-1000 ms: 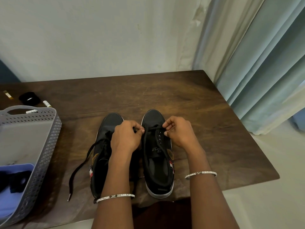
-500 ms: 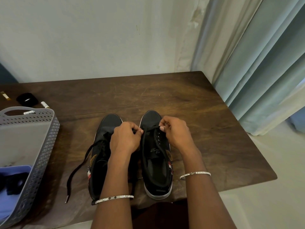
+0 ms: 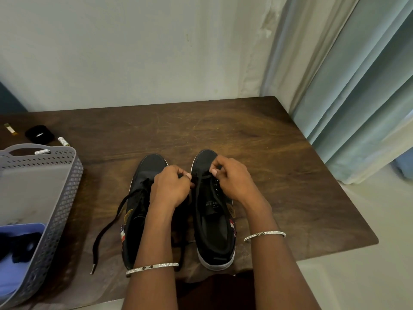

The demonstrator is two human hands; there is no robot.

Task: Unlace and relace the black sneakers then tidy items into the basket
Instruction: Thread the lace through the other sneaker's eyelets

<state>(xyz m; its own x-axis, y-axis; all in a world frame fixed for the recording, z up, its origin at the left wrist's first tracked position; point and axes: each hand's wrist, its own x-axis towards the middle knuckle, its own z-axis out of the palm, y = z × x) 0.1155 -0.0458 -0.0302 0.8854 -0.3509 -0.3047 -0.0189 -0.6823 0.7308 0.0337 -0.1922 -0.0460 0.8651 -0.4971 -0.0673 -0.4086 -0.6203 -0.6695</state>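
Grey basket [image 3: 74, 173], blue box [image 3: 13, 274] with dark item [image 3: 21, 245] inside.

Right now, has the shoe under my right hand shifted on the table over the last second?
No. The shoe keeps its place: its heel sits just as close to the front edge of the table as before.

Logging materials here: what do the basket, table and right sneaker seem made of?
The basket looks like matte grey plastic: moulded, perforated walls. The table seems dark wood or wood-look laminate; grain streaks show, faint sheen. The right sneaker has a matte black, probably fabric upper and white, likely rubber sole.
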